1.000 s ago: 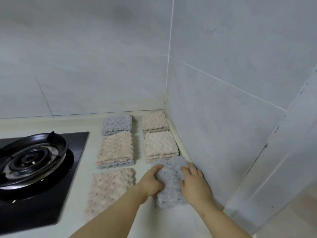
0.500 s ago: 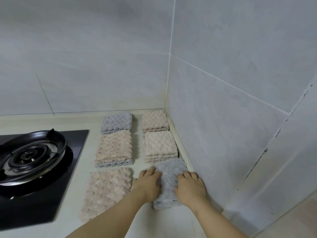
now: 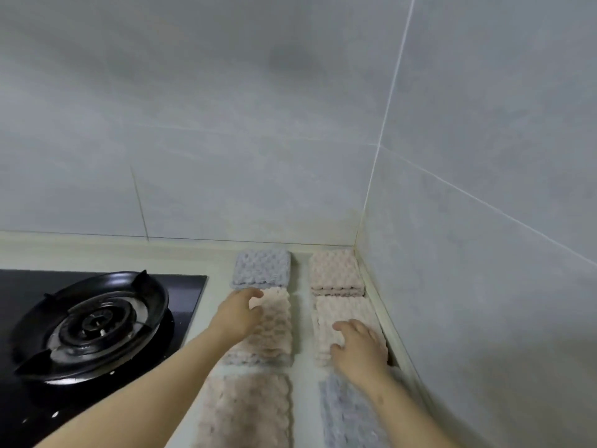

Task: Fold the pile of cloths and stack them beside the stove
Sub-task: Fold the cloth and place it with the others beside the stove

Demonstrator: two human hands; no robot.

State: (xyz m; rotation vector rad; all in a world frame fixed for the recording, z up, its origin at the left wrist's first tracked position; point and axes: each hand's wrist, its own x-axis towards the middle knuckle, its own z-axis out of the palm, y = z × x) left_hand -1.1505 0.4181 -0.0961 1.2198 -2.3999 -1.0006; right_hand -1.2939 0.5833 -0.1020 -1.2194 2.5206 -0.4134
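Folded fluffy cloths lie in two rows on the pale counter right of the stove [image 3: 87, 321]. My left hand [image 3: 237, 315] rests on the far left corner of the middle-left beige stack [image 3: 274, 331], fingers slightly curled over its edge. My right hand [image 3: 358, 345] lies with loose fingers on the middle-right beige stack [image 3: 342, 313]. A grey folded cloth [image 3: 262, 268] and a beige stack [image 3: 334, 270] sit at the back. Nearest me lie a beige cloth [image 3: 248, 412] and the grey cloth [image 3: 349, 415], partly under my right forearm.
Grey tiled walls meet in a corner [image 3: 358, 234] just behind and right of the cloths. The black glass hob with its burner ring fills the left. A narrow strip of counter [image 3: 302, 318] separates the two rows.
Both hands left the near grey cloth and moved forward: the left onto the middle-left stack, the right onto the middle-right stack. The camera came closer.
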